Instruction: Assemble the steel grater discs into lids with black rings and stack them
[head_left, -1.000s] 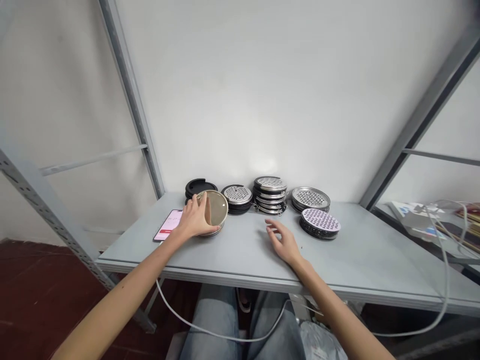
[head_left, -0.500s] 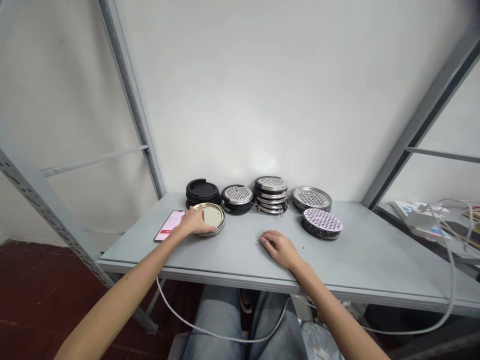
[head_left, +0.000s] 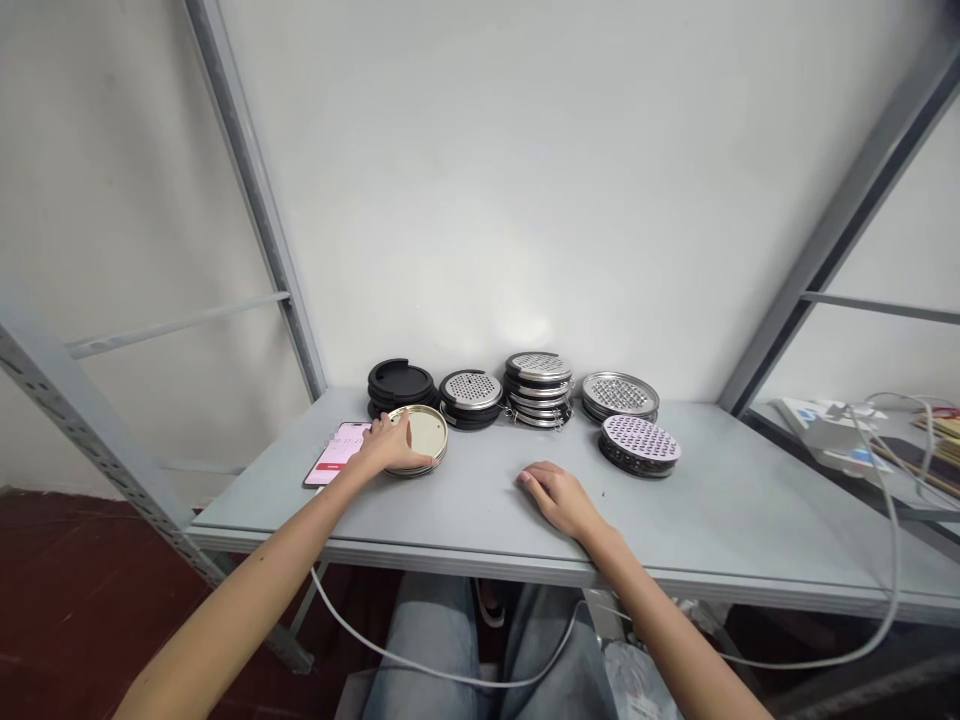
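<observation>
A low stack of round gold-coloured metal lids (head_left: 426, 432) lies at the left middle of the table. My left hand (head_left: 391, 446) spans the top lid, thumb at the front rim and fingers at the far left rim, gripping it. My right hand (head_left: 556, 496) rests on the table to the right, fingers loosely curled together with nothing visible in them. Behind the lids are a stack of black round trays (head_left: 400, 380) and a round perforated metal grater plate (head_left: 471, 388) on black rings.
A phone (head_left: 334, 456) lies left of the lids. Along the wall stand a taller stack of clasped metal grater discs (head_left: 538, 388) and a pile of silver grater plates (head_left: 619, 394). Nearer sits a purple-topped perforated disc stack (head_left: 640, 446). A white cable (head_left: 450, 680) loops below the table edge.
The view has shifted slightly, so the objects sit a little further left. My left hand remains on the gold lids, and my right hand stays resting on the table.
</observation>
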